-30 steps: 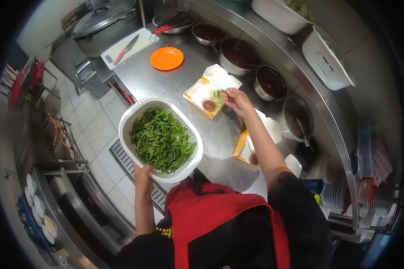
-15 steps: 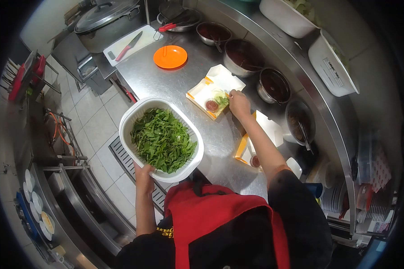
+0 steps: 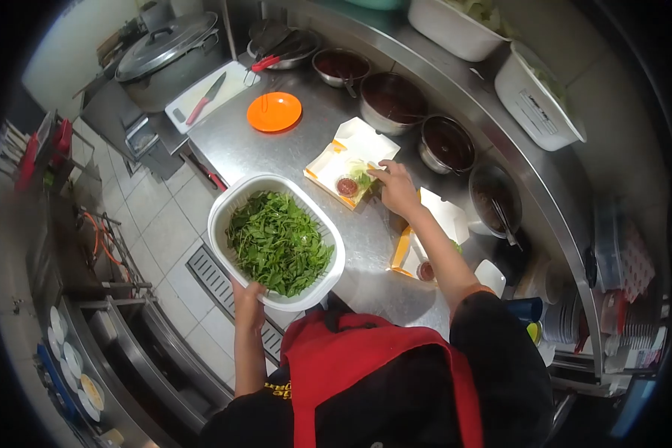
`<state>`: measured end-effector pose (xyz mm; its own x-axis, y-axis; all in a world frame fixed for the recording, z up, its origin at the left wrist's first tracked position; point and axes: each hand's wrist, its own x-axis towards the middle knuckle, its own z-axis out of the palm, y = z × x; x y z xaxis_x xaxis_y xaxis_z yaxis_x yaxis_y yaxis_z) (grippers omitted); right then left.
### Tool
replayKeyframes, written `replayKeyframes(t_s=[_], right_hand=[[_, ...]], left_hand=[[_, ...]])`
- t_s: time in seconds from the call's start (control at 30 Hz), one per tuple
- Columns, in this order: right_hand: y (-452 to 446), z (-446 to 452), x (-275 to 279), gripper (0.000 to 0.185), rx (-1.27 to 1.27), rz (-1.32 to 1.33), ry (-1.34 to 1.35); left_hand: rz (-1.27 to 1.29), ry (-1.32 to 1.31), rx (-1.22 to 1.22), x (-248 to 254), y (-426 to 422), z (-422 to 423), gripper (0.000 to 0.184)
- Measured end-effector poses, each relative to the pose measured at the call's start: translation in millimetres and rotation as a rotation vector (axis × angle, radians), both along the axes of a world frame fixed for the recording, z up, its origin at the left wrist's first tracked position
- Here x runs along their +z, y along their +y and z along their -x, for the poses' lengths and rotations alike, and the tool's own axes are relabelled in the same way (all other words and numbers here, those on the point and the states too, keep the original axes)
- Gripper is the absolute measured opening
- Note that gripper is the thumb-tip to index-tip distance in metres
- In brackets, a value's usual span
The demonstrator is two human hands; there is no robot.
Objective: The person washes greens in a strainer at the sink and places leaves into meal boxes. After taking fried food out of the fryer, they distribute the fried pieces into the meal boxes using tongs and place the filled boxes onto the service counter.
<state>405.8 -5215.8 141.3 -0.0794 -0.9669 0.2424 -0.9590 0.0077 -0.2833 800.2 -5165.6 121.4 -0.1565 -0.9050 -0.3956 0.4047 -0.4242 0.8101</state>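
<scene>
My left hand (image 3: 248, 302) grips the near rim of a white plastic basin (image 3: 220, 224), which is tilted toward me. Chopped leafy greens (image 3: 280, 243) lie heaped inside it. My right hand (image 3: 398, 188) reaches over the right edge of an open takeaway box (image 3: 325, 166), fingers drawn together at some greens (image 3: 364, 179). Whatever is between those fingertips is hidden. Beside the greens in this box sits a small cup of red sauce (image 3: 346, 187). A second open box (image 3: 444, 216), with its own sauce cup (image 3: 425, 271), stands partly behind my right forearm.
An orange plate (image 3: 275, 112) and a white cutting board (image 3: 179, 112) with a knife (image 3: 207, 97) lie on the steel counter (image 3: 235, 153). Several metal bowls of dark sauce, one a large bowl (image 3: 393, 101), line the back. White tubs (image 3: 534, 104) stand on the shelf above.
The view has shifted slightly. My right fingers have moved a little further over the greens in the box. My left hand still holds the basin.
</scene>
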Motion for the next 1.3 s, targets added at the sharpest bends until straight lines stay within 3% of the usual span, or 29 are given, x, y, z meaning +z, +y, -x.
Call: replayKeyframes(t_s=[0.1, 0.17, 0.23, 0.27, 0.33, 0.43, 0.5, 0.6, 0.63, 0.7, 0.73, 0.8, 0.83, 0.87, 0.9, 1.0, 1.1, 1.2, 1.3], right_hand=[[33.4, -28.8, 39.4, 0.052, 0.022, 0.079, -0.158], [76.3, -66.3, 92.2, 0.062, 0.349, -0.088, -0.325], [125.7, -99.3, 142.1, 0.084, 0.401, -0.401, -0.362], [146.4, -116.5, 157.3, 0.084, 0.379, -0.380, -0.308], [184.5, -160.4, 188.2, 0.069, 0.223, -0.181, -0.293], [225.4, -194.5, 240.6, 0.045, 0.232, 0.078, -0.111], [260.1, -204.2, 301.7, 0.031, 0.155, 0.322, 0.006], [309.9, -191.3, 347.6, 0.037, -0.026, 0.570, 0.008], [318.6, -182.9, 358.9, 0.052, -0.128, 0.725, 0.084], [336.1, -176.7, 372.3, 0.049, -0.365, 0.889, 0.048], [344.2, -177.4, 377.4, 0.047, -0.559, 0.939, 0.059], [364.5, -133.3, 391.3, 0.050, -0.485, 0.984, 0.035], [366.1, -118.3, 397.6, 0.043, -0.441, 0.973, 0.073], [376.4, -89.4, 396.2, 0.032, -0.518, 0.986, -0.014], [380.0, -63.3, 393.6, 0.022, -0.546, 1.004, -0.072], [382.4, 20.0, 373.0, 0.019, -0.585, 0.992, -0.028], [376.4, 83.3, 370.5, 0.026, -0.564, 0.970, -0.091], [344.6, 103.6, 388.6, 0.038, -0.754, 0.904, -0.064], [315.6, 104.1, 390.8, 0.039, -1.049, 0.896, 0.421]], left_hand=[[-0.005, -0.009, -0.053, 16.5, -0.8, -4.0, 0.077], [-0.040, 0.038, -0.150, 17.9, -3.5, -15.3, 0.070], [-0.035, 0.150, -0.261, 28.8, -8.3, -20.9, 0.061], [-0.013, 0.233, -0.306, 46.6, -7.5, -22.6, 0.057], [0.088, 0.280, -0.470, 74.8, -9.6, -32.1, 0.059], [0.186, 0.251, -0.646, 125.3, -15.2, -42.4, 0.062], [0.318, 0.397, -0.783, 164.3, -10.8, -28.7, 0.064], [0.367, 0.687, -1.101, 229.7, -6.9, 14.0, 0.086], [0.382, 0.720, -1.139, 254.0, -1.1, 39.4, 0.091], [0.411, 0.785, -1.215, 302.7, 11.6, 88.4, 0.102], [0.474, 0.991, -1.321, 316.4, 13.0, 109.6, 0.100], [0.681, 1.036, -1.299, 333.3, 25.4, 159.8, 0.090], [0.737, 1.145, -1.294, 342.5, 35.2, 176.1, 0.087], [0.864, 1.014, -1.342, 354.1, 33.9, 190.9, 0.088], [0.806, 1.113, -1.349, 353.7, 37.5, 206.2, 0.087], [0.751, 1.018, -1.406, 333.0, 28.4, 224.4, 0.082], [0.691, 0.749, -1.547, 316.4, 3.4, 204.8, 0.068], [0.738, 0.701, -1.475, 274.4, -29.4, 187.0, 0.063], [0.651, 0.513, -1.235, 234.6, -68.3, 135.3, 0.060]])
